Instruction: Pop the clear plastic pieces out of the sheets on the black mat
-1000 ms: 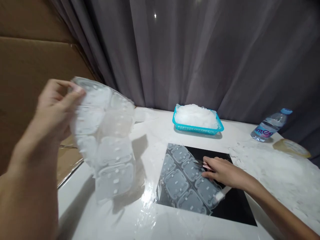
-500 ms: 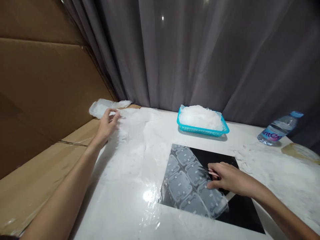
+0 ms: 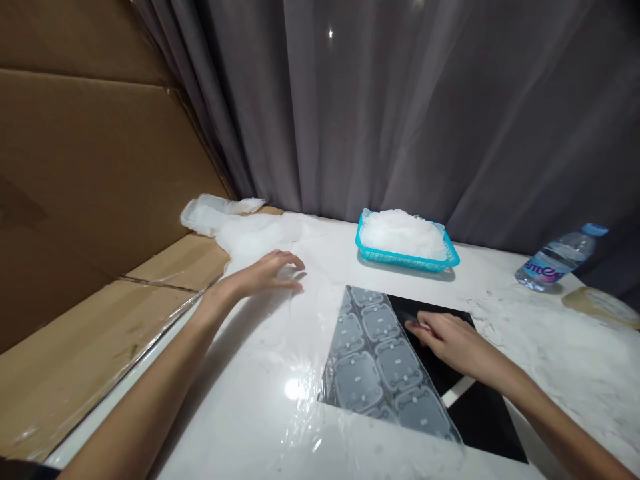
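My left hand (image 3: 277, 272) is open above the white table, fingers curved and apart, with nothing between them. My right hand (image 3: 447, 340) is closed over the black mat (image 3: 485, 427). It grips small scissors (image 3: 411, 320); the blades are blurred and the handles mostly hidden by the fingers. Left of that hand, a clear plastic sheet (image 3: 357, 380) with several rounded-square pockets lies across the mat's left part. Small pale pieces show in the pockets. A white strip (image 3: 457, 392) shows on the mat below my right hand.
A turquoise basket (image 3: 407, 260) heaped with white fluffy material (image 3: 403, 235) stands at the back. More thin white material (image 3: 260, 237) lies back left beside cardboard (image 3: 100, 180). A water bottle (image 3: 557, 260) and a yellowish round-labelled item (image 3: 600, 305) are at the right. A grey curtain (image 3: 380, 113) hangs behind.
My left hand has come away from the white material, moving right and nearer. The pocketed sheet has shifted left and lies flatter. My right hand has moved slightly up, still gripping the scissors.
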Motion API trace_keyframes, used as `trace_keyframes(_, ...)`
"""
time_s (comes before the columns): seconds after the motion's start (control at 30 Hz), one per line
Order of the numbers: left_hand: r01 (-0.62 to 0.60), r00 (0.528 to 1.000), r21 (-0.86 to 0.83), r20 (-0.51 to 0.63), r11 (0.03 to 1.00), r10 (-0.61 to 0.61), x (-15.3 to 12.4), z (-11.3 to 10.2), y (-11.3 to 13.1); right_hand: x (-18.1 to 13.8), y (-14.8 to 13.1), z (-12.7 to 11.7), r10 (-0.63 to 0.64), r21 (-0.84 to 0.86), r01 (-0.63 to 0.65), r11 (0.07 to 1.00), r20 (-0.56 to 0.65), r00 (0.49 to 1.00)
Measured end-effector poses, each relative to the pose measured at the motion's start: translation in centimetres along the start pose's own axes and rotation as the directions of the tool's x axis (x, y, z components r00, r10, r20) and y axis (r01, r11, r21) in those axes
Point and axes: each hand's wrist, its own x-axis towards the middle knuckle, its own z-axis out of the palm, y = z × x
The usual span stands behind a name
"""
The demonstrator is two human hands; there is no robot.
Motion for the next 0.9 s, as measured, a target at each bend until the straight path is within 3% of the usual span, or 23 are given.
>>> trace_keyframes(0.07,-0.025,0.981,0.029,0.193,0.999,0.019,0.0,0.8,1.0,0.9,0.3,1.3,-0.016,-0.007,0.015,1.000,-0.179,0.984)
trace_keyframes(0.17,-0.030,0.940,0.069,0.342,0.997,0.005,0.0,1.1,1.7,1.5,-0.2,3.4,-0.076,0.009,0.082,0.997,-0.284,0.956)
trace_keyframes(0.3,-0.042,0.936,0.088,0.352,0.995,0.008,0.1,0.9,1.8,1.6,-1.2,4.7,-0.146,-0.061,0.135,0.989,-0.272,0.951)
trace_keyframes(0.4,-0.072,0.971,0.053,0.234,0.996,0.057,0.2,1.2,2.7,1.9,-0.9,4.1,-0.125,-0.114,0.095,0.989,-0.294,0.948)
trace_keyframes(0.47,-0.064,0.991,-0.108,0.110,0.992,0.076,0.0,2.1,4.0,2.3,0.0,3.5,-0.079,-0.191,0.010,0.981,-0.359,0.930)
trace_keyframes(0.53,-0.016,0.998,-0.385,0.048,0.923,0.037,-0.3,3.6,5.9,2.5,1.2,3.1,-0.037,-0.284,-0.077,0.956,-0.374,0.927)
trace_keyframes(0.6,0.084,0.993,-0.614,0.116,0.785,-0.016,-0.9,5.5,8.0,2.5,2.3,2.9,-0.005,-0.349,-0.122,0.929,-0.342,0.940)
trace_keyframes(0.7,0.190,0.964,-0.750,0.265,0.634,0.024,-2.3,8.4,11.2,1.5,3.1,2.3,-0.035,-0.384,-0.098,0.918,-0.325,0.945)
trace_keyframes(0.8,0.252,0.941,-0.804,0.334,0.539,0.059,-3.8,10.4,13.6,-0.1,2.3,1.5,-0.144,-0.250,0.050,0.967,-0.376,0.915)
trace_keyframes(0.9,0.314,0.913,-0.808,0.402,0.499,0.076,-5.0,11.7,14.9,-1.6,0.6,1.7,-0.247,0.127,0.321,0.939,-0.401,0.882)
